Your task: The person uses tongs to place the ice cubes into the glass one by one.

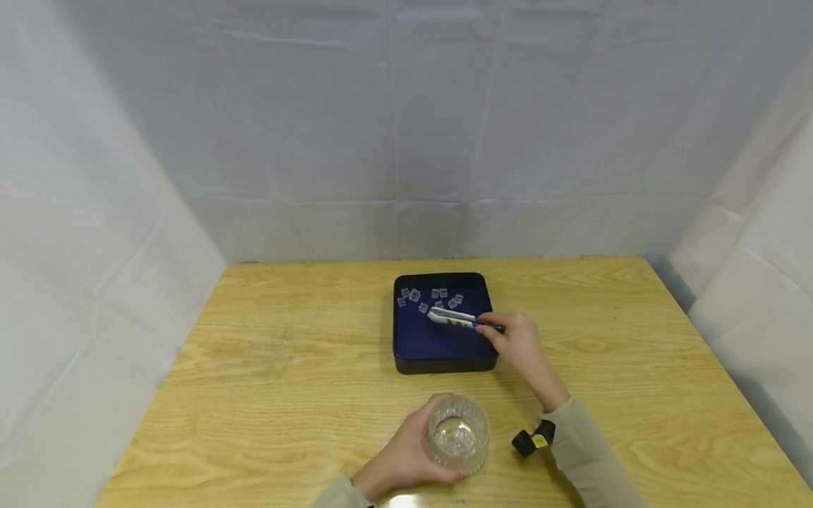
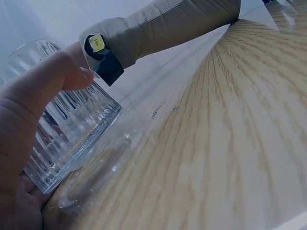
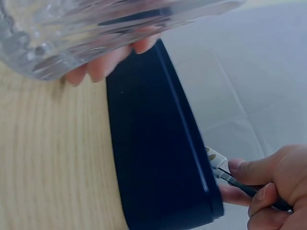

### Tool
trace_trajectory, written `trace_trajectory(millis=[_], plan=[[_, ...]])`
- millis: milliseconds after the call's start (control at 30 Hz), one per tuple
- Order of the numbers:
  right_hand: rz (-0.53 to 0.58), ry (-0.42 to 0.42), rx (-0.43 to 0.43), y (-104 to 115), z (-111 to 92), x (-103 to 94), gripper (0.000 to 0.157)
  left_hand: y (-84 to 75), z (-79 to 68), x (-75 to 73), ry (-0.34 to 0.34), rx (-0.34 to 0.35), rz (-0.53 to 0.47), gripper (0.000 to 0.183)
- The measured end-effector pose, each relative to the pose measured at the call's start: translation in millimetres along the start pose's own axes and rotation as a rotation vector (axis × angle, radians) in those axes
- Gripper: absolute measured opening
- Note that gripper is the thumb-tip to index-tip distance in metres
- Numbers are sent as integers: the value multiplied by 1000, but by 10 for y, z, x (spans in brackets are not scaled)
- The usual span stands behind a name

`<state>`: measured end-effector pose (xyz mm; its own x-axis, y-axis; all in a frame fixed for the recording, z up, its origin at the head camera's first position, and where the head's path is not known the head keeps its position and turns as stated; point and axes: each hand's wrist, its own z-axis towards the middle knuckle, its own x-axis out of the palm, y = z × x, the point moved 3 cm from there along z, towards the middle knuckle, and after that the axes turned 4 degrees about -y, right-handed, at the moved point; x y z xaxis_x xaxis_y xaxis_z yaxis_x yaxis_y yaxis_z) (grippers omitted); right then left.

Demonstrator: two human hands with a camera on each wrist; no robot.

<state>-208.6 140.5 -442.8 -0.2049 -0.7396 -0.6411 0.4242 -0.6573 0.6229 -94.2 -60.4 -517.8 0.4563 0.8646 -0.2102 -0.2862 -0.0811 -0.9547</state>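
**Clear ribbed glass cup (image 1: 457, 434) gripped close in; white tong-like tool (image 1: 452, 317) out over dark blue square tray (image 1: 444, 366)**

Left hand (image 1: 409, 451) clamped round the cup from its left side, fingers on the far side, thumb on the near side. Cup's mouth faces up; cannot tell whether its base touches the tabletop (image 1: 286, 353).

Right hand (image 1: 516, 342) farther out, thumb and fingers pinching the tool's dark handle end. Forearm slants in from near right, beige sleeve (image 1: 591, 458) and black wrist strap (image 1: 533, 439) well right of the cup. Hands well apart.

Key relation: tool's long axis runs roughly left-right, handle by the tray's right wall, tips leftward inside, just beside the nearest of several small clear cubes (image 1: 415, 295). Right hand is much nearer to them. Cannot tell if the tips hold one.

Cubes lie scattered in the far half of the tray; near half shows bare blue floor. Cup sits between tray and person, nearer-left of right hand.

Beyond: white cloth backdrop (image 1: 394, 127).
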Motion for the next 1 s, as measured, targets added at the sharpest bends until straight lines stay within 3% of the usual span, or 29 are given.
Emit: trace_trajectory(millis=[300,467,700,1000], plan=[[39,33,68,89,30,-195,17,21,4,-3,-3,7,15,92],[51,48,74,165,40,-340,18,23,0,-2,-12,39,30,92],[90,44,81,262,28,-579,19,19,-4,-8,-10,31,29,93],[136,20,14,381,-19,-821,17,27,-5,-14,-6,8,17,91]])
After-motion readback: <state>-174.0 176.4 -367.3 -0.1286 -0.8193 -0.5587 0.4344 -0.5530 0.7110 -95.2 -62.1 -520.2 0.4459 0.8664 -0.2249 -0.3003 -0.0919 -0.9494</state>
